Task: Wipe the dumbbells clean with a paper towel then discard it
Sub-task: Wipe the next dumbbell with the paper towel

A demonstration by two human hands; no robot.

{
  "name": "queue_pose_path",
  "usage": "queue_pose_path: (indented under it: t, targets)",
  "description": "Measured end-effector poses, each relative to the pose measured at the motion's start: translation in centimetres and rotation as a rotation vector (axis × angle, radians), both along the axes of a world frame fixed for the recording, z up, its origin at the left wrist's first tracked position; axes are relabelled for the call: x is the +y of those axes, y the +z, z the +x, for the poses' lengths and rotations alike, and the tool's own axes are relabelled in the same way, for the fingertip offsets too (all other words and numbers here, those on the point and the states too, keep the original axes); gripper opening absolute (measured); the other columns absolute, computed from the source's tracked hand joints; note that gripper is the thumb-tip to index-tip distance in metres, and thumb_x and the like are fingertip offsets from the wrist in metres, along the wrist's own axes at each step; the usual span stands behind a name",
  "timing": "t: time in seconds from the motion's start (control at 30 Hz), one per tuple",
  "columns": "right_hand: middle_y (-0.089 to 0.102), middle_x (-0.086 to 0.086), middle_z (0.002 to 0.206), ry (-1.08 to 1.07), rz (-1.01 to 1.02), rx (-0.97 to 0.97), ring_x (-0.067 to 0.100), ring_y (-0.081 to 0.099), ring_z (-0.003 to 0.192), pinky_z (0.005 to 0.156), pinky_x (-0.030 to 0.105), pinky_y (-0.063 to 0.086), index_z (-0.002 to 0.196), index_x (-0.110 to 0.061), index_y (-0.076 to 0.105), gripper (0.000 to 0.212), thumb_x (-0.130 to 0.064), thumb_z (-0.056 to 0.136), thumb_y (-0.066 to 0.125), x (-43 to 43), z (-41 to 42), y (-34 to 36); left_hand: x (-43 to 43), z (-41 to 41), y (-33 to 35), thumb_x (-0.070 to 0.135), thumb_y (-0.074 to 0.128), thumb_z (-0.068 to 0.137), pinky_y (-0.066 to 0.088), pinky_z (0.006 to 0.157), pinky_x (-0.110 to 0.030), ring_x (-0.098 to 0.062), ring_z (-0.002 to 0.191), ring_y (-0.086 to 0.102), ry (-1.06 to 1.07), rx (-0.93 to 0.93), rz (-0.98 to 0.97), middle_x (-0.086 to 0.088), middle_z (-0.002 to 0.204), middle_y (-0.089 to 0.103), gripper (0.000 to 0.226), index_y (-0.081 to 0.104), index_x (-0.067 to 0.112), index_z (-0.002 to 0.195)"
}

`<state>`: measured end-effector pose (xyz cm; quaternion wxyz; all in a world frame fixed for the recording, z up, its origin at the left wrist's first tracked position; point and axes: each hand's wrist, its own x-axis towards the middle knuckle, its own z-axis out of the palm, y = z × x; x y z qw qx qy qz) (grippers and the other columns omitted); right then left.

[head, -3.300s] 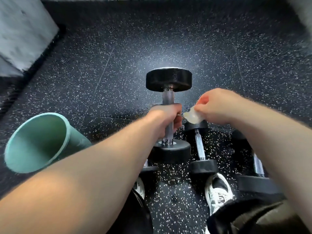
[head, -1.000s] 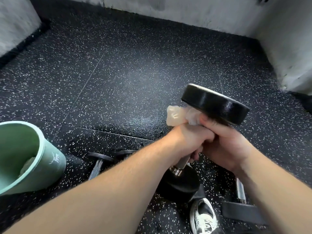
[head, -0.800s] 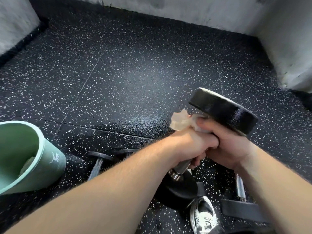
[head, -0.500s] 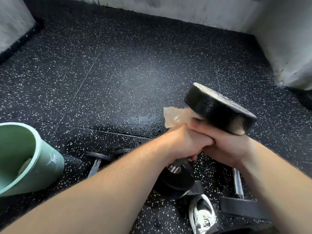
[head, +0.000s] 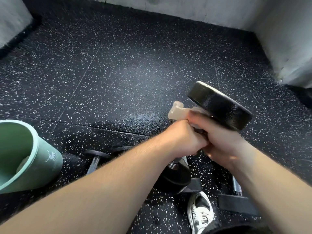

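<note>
Floor (head: 135,73): blk speckled rubber; grey walls (head: 211,9); dumbbell (head: 219,107) held above.

Fists together, right of centre.
Gripping the dumbbell (head: 219,105) with the left hand (head: 181,139), clutching the paper towel (head: 177,112) with the right hand (head: 219,141), both forearms extended.

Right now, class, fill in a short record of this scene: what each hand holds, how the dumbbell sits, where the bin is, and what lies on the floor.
left hand: grips the handle of the dumbbell
right hand: holds the paper towel against the handle, just under the upper head
dumbbell pose: held tilted, upper head leaning right
bin: green, at the left, something pale inside
floor: black, speckled
other dumbbells: lying on the floor below the arms
shoe: bottom edge, under the hands
</note>
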<state>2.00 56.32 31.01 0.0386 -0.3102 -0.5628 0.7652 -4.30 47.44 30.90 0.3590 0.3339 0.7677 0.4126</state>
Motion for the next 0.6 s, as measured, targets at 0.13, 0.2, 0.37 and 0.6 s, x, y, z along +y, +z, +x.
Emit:
queue_pose_path:
  t: [0.13,0.2,0.37,0.6]
  targets:
    - [0.071,0.012,0.089,0.025,-0.018,0.023,0.026,0.065,0.081,0.068,0.038,0.048,0.085,-0.015,0.079,0.032,-0.026,0.057,0.091,0.6,-0.2,-0.3,-0.3,-0.2,-0.3,0.014,0.065,0.08,0.037,0.038,-0.019,-0.014,0.044,0.05,0.034,-0.051,-0.033,-0.003,0.061,0.061,0.006,0.066,0.01,0.076]
    - [0.068,0.016,0.089,0.06,-0.013,0.04,0.03,0.06,0.079,0.068,0.039,0.045,0.083,-0.018,0.08,0.035,-0.036,0.056,0.091,0.2,-0.3,-0.4,-0.2,-0.3,-0.4,0.015,0.065,0.079,0.037,0.04,-0.021,-0.015,0.038,0.047,0.047,-0.09,-0.066,-0.005,0.057,0.06,0.008,0.066,0.009,0.074]
    - [0.061,0.024,0.091,0.113,-0.014,0.098,0.034,0.055,0.068,0.044,0.03,0.044,0.088,0.0,0.073,0.052,-0.036,0.055,0.092,-0.4,-0.7,0.1,-0.5,-0.5,0.6,0.016,0.063,0.068,0.035,0.049,-0.029,-0.022,0.037,0.039,0.038,-0.34,-0.184,-0.006,0.04,0.049,0.024,0.053,0.009,0.048]
    - [0.048,0.05,0.112,0.399,-0.13,0.158,0.047,0.063,0.088,0.071,0.046,0.048,0.131,0.017,0.042,0.094,-0.045,0.074,0.084,0.2,-0.4,0.3,-1.7,-1.0,0.7,-0.003,0.049,0.086,0.034,0.042,-0.018,-0.01,0.035,0.039,-0.18,-0.626,-0.057,0.002,0.036,0.037,0.042,0.04,0.009,0.046]
